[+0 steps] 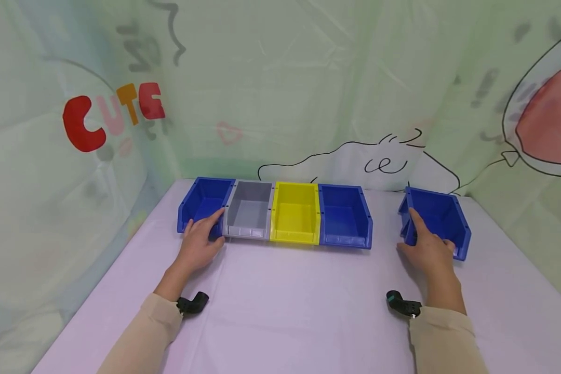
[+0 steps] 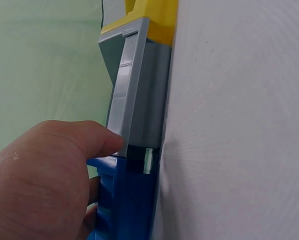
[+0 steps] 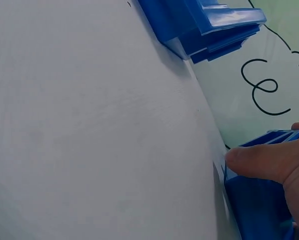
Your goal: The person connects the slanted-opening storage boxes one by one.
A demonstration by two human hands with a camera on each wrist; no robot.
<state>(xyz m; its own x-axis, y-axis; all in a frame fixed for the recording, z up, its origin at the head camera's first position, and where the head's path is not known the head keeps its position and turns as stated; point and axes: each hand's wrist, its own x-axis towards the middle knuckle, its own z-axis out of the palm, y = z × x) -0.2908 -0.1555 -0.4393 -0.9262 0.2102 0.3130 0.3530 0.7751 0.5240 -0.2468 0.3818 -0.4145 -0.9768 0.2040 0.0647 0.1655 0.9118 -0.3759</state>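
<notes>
A row of plastic storage bins stands at the back of the table: a blue bin at the left end, a grey bin, a yellow bin and another blue bin. My left hand grips the left-end blue bin where it meets the grey one. In the left wrist view its thumb lies at the grey bin's front corner, other fingers behind the blue front. Apart to the right, a separate blue bin sits slightly turned. My right hand holds its left side, the thumb outside.
A pale cloth covers the table. Printed curtains hang close behind the bins and along both sides. A gap separates the row from the single blue bin. Black cameras are strapped to both wrists.
</notes>
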